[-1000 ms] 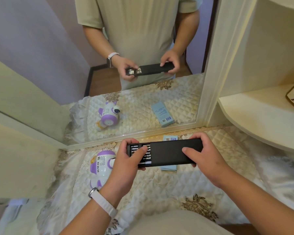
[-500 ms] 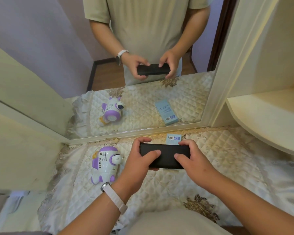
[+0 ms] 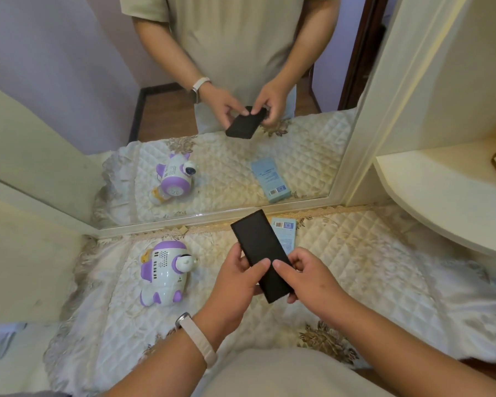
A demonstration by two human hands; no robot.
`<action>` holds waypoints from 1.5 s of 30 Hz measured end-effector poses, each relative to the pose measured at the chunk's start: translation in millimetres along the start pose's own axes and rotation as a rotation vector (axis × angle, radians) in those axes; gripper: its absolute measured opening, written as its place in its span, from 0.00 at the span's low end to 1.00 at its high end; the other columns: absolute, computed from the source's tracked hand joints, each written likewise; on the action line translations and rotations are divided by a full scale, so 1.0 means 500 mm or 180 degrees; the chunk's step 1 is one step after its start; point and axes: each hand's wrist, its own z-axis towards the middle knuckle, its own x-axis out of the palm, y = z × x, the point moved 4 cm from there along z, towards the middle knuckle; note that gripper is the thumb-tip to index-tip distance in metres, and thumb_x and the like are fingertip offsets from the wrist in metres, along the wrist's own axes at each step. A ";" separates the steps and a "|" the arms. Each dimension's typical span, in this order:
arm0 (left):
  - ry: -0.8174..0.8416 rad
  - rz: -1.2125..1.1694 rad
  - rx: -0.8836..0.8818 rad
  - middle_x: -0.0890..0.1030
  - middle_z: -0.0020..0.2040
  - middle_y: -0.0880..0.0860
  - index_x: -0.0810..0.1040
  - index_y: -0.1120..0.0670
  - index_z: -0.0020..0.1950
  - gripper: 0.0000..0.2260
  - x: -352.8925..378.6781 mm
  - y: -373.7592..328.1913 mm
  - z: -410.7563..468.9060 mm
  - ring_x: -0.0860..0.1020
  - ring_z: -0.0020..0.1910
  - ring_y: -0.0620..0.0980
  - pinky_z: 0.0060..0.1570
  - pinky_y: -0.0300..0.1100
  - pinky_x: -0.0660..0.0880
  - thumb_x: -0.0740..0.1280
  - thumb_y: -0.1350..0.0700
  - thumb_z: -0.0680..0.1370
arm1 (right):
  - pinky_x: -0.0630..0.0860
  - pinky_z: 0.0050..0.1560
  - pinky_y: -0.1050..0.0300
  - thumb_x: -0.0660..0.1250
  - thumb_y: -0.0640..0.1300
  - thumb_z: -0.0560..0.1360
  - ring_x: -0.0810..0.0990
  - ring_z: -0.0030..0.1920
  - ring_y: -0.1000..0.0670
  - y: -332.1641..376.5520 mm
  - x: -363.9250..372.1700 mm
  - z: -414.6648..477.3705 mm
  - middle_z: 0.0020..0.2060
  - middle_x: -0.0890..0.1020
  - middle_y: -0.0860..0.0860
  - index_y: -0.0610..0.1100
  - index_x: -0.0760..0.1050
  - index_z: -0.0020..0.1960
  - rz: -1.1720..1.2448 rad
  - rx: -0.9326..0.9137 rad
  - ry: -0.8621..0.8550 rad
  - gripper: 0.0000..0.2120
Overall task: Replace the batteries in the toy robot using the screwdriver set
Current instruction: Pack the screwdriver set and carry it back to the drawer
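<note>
Both hands grip flat matte-black rectangular screwdriver case (image 3: 259, 253), closed: left hand (image 3: 236, 282) and right hand (image 3: 309, 277) curled round it; glossy rounded plastic toy robot (image 3: 163, 273) lies on quilted cloth (image 3: 355, 253).

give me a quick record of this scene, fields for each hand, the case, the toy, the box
left hand: grips the case from its left side, thumb on top
right hand: grips the case near its near end, thumb on top
case: black, closed, held above the cloth, far end toward the mirror
toy robot: white and purple, lying on the cloth left of the hands, untouched
box: blue, flat on the cloth by the mirror, partly hidden by the case
</note>
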 end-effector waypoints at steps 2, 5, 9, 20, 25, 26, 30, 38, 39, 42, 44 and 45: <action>-0.0016 0.0023 -0.0033 0.86 0.54 0.54 0.73 0.50 0.67 0.16 -0.007 0.004 0.005 0.85 0.52 0.54 0.47 0.51 0.83 0.65 0.65 0.81 | 0.77 0.31 0.59 0.66 0.50 0.77 0.80 0.35 0.55 -0.013 0.013 0.007 0.40 0.81 0.47 0.44 0.72 0.45 -0.0061 0.0019 0.0066 0.10; -0.0216 -0.0025 -0.0074 0.87 0.51 0.52 0.75 0.50 0.66 0.16 -0.032 0.008 0.025 0.86 0.49 0.51 0.43 0.44 0.82 0.65 0.65 0.81 | 0.78 0.36 0.57 0.65 0.52 0.78 0.80 0.36 0.53 -0.045 0.019 0.031 0.41 0.81 0.47 0.46 0.73 0.45 -0.0257 0.0081 0.0115 0.10; -0.0563 -0.0132 -0.0206 0.87 0.49 0.51 0.75 0.50 0.67 0.17 -0.074 0.026 0.056 0.86 0.47 0.47 0.43 0.43 0.83 0.66 0.64 0.81 | 0.77 0.39 0.57 0.67 0.51 0.76 0.76 0.38 0.54 -0.113 -0.002 0.084 0.46 0.78 0.50 0.49 0.72 0.52 -0.0648 0.0166 -0.0186 0.08; -0.0737 -0.0130 -0.0518 0.86 0.55 0.55 0.72 0.52 0.72 0.21 -0.142 0.076 0.094 0.85 0.53 0.52 0.47 0.45 0.83 0.67 0.62 0.80 | 0.75 0.55 0.54 0.71 0.54 0.71 0.72 0.59 0.49 -0.187 0.019 0.177 0.64 0.62 0.49 0.51 0.54 0.77 -0.2291 -0.0060 0.0047 0.40; -0.0624 -0.0099 -0.0578 0.87 0.52 0.54 0.73 0.52 0.71 0.19 -0.154 0.085 0.097 0.85 0.51 0.50 0.49 0.47 0.83 0.67 0.63 0.81 | 0.75 0.53 0.54 0.67 0.55 0.74 0.73 0.58 0.47 -0.185 0.025 0.198 0.64 0.64 0.46 0.50 0.57 0.76 -0.2416 -0.0041 -0.0070 0.35; -0.0608 -0.0088 -0.0586 0.87 0.51 0.53 0.73 0.51 0.71 0.19 -0.155 0.086 0.097 0.85 0.51 0.51 0.50 0.49 0.83 0.67 0.63 0.81 | 0.76 0.53 0.54 0.67 0.55 0.74 0.73 0.57 0.47 -0.184 0.028 0.199 0.64 0.65 0.46 0.50 0.57 0.76 -0.2492 -0.0036 -0.0115 0.35; -0.0571 -0.0020 -0.0646 0.87 0.51 0.53 0.74 0.50 0.71 0.19 -0.158 0.094 0.097 0.85 0.51 0.52 0.55 0.54 0.81 0.67 0.62 0.81 | 0.75 0.49 0.55 0.68 0.60 0.71 0.74 0.54 0.46 -0.170 0.041 0.206 0.60 0.66 0.46 0.52 0.60 0.72 -0.2365 0.0223 -0.0328 0.34; -0.0588 0.0026 -0.0640 0.87 0.50 0.52 0.73 0.49 0.70 0.18 -0.157 0.093 0.080 0.85 0.51 0.51 0.54 0.52 0.81 0.67 0.61 0.81 | 0.70 0.46 0.57 0.75 0.51 0.69 0.74 0.54 0.47 -0.161 0.043 0.223 0.56 0.70 0.47 0.51 0.59 0.69 -0.1595 0.0316 -0.0848 0.35; -0.0628 0.0027 -0.0633 0.87 0.50 0.52 0.73 0.49 0.71 0.19 -0.158 0.092 0.076 0.85 0.51 0.51 0.53 0.52 0.81 0.67 0.61 0.81 | 0.71 0.47 0.57 0.76 0.48 0.69 0.75 0.55 0.48 -0.160 0.040 0.224 0.57 0.71 0.48 0.51 0.58 0.70 -0.1384 0.0288 -0.0863 0.37; -0.0742 -0.0046 -0.0587 0.87 0.51 0.53 0.73 0.51 0.71 0.20 -0.158 0.082 0.059 0.85 0.51 0.51 0.49 0.48 0.82 0.67 0.62 0.81 | 0.73 0.47 0.59 0.74 0.40 0.70 0.77 0.58 0.50 -0.158 0.037 0.220 0.59 0.76 0.51 0.49 0.55 0.72 -0.0573 0.0327 -0.0841 0.39; -0.0782 -0.0133 -0.0537 0.87 0.51 0.54 0.73 0.51 0.71 0.19 -0.153 0.073 0.041 0.86 0.48 0.50 0.42 0.42 0.82 0.66 0.62 0.81 | 0.74 0.49 0.58 0.73 0.40 0.72 0.78 0.59 0.49 -0.165 0.038 0.212 0.60 0.76 0.50 0.46 0.59 0.70 -0.0308 0.0464 -0.0793 0.32; -0.0807 -0.0161 -0.0510 0.87 0.51 0.54 0.74 0.51 0.70 0.18 -0.150 0.069 0.031 0.86 0.47 0.48 0.39 0.41 0.81 0.66 0.63 0.81 | 0.76 0.50 0.56 0.72 0.41 0.73 0.78 0.59 0.48 -0.171 0.039 0.208 0.61 0.77 0.49 0.45 0.62 0.67 -0.0275 0.0507 -0.0770 0.28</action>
